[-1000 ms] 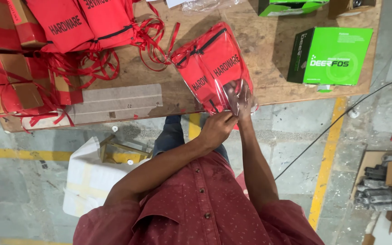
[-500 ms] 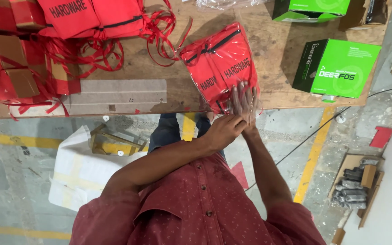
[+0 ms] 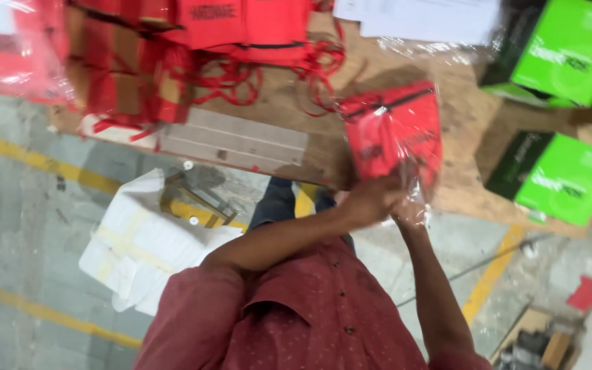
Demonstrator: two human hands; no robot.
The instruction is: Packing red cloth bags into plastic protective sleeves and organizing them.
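- Red pouch in clear plastic bag [image 3: 395, 133] lies at centre-right of frame, on the near edge of the plywood surface [image 3: 460, 109]; the bag's open end hangs off the edge toward the person.
- Long axis of the pouch runs roughly top-to-bottom in frame, tilted a bit; zip end at the upper side, loose plastic at the lower side.
- Left hand [image 3: 371, 199] sits just below the pouch, fingers curled shut over the bag's lower end; looks like a pinch on the plastic, exact grip blurred.
- Right hand [image 3: 409, 205] is just beside it, lower right, mostly hidden behind crinkled plastic; it touches the bag but can't tell how far its fingers are closed.
- Both hands meet at the same bag end, so the pouch lies straight up-frame from the fingers. Left hand shows more contact.
- Around: pile of red pouches w/ red cords [image 3: 241, 34] upper centre, well apart; more red stock, blurred, upper left.
- Flat grey card strip [image 3: 234, 140] lies left of the pouch on the surface.
- Green boxes [image 3: 563, 175] right side, near the pouch but not touching.
- White sacks [image 3: 145, 240] on the floor lower left.
- Nothing stands btw hands and pouch.
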